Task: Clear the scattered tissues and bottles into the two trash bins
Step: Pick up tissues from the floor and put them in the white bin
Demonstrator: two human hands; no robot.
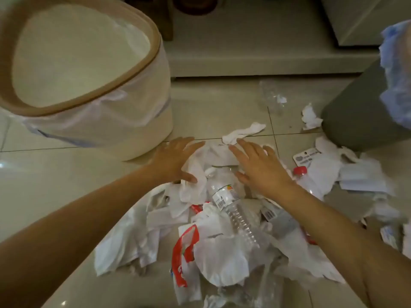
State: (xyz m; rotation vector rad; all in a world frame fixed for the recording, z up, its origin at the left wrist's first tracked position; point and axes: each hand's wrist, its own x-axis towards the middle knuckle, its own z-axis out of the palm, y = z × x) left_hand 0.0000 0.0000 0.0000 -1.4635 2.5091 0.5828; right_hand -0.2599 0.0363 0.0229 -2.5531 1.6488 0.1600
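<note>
Head camera, looking down at a pale tiled floor [55, 174] strewn with litter; two bare forearms reach in from the bottom edge toward the centre. The left hand [175, 160] lies flat with fingers spread, palm down on crumpled white tissues [195, 174], gripping nothing; the right hand [255, 165] is likewise open and spread, resting over the tissues just beside it, at about 1 o'clock from centre. Between the two hands lies a clear plastic bottle [231, 207] with a white cap and a barcode label, on its side, running toward 5 o'clock across the heap. At 6 o'clock sits a white plastic bag [213, 258] with red handles, among more tissues and clear wrapping. A second bottle with a red cap [300, 171] lies at 3 o'clock, partly under paper; a crushed clear bottle [271, 96] lies at 1 o'clock, well apart from the heap. A cream bin [124, 121] lined with a white bag stands at 10 o'clock, near the left hand; a grey bin [355, 116] with a blue liner stands at 2 o'clock, tissues touching its base.
</note>
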